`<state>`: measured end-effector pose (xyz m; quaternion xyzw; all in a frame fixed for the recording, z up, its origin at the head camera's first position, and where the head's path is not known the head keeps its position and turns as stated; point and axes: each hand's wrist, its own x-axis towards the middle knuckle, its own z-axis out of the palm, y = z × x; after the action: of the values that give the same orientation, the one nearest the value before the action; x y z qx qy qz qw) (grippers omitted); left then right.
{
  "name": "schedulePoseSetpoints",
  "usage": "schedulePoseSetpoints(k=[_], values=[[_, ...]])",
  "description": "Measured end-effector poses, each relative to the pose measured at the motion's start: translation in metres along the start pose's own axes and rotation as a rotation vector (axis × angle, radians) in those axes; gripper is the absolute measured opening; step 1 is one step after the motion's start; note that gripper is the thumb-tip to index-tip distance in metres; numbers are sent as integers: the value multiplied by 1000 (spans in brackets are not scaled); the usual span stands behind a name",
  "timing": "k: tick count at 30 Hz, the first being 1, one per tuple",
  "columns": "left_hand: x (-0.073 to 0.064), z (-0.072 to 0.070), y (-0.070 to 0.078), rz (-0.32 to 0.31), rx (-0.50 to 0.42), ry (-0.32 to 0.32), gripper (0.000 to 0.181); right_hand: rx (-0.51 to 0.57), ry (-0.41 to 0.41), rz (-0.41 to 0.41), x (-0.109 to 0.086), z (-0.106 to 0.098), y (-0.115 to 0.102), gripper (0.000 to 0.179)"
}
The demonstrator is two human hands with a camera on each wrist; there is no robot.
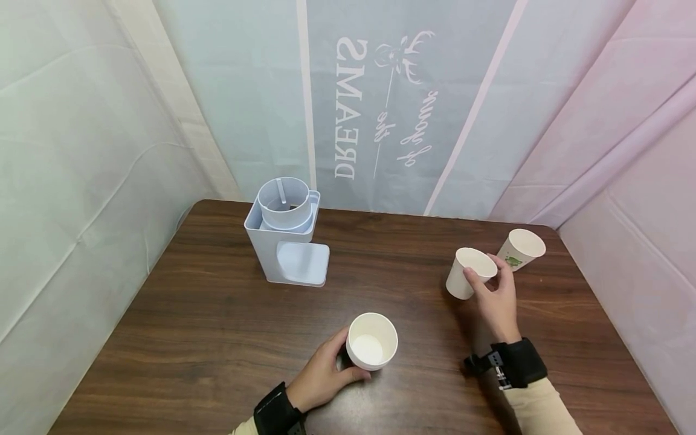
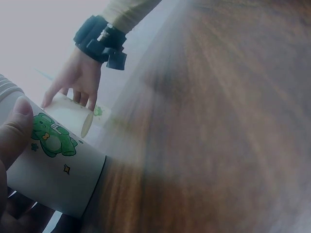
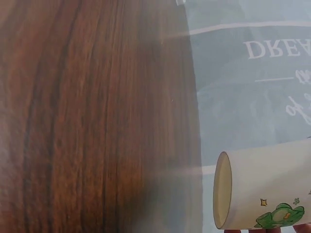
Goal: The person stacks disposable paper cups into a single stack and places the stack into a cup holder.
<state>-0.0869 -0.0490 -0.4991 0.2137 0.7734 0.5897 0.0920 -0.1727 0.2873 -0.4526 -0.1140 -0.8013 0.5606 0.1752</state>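
Note:
My left hand (image 1: 321, 374) grips a white paper cup (image 1: 372, 350) near the table's front, thumb on one side and fingers on the other. In the left wrist view this cup (image 2: 58, 170) has a green cartoon animal print, and several rims stacked at its mouth look like nested cups. On the right, my right hand (image 1: 496, 302) holds another white paper cup (image 1: 462, 275) near its rim. Its underside shows in the right wrist view, where the cup (image 3: 272, 184) is off the table. Just behind that hand stands a third paper cup (image 1: 523, 244), partly hidden by the fingers.
A pale blue plastic holder (image 1: 266, 254) with a round cylinder on top and a flat foot stands at the back left of the dark wooden table (image 1: 217, 338). Printed cloth (image 1: 370, 109) hangs along the back edge, with pale cloth at both sides.

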Motion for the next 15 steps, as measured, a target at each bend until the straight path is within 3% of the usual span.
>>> schedulePoseSetpoints(k=[15], values=[[0,0,0,1,-12,3,81,72,-106,-5,-26,-5,-26,56]])
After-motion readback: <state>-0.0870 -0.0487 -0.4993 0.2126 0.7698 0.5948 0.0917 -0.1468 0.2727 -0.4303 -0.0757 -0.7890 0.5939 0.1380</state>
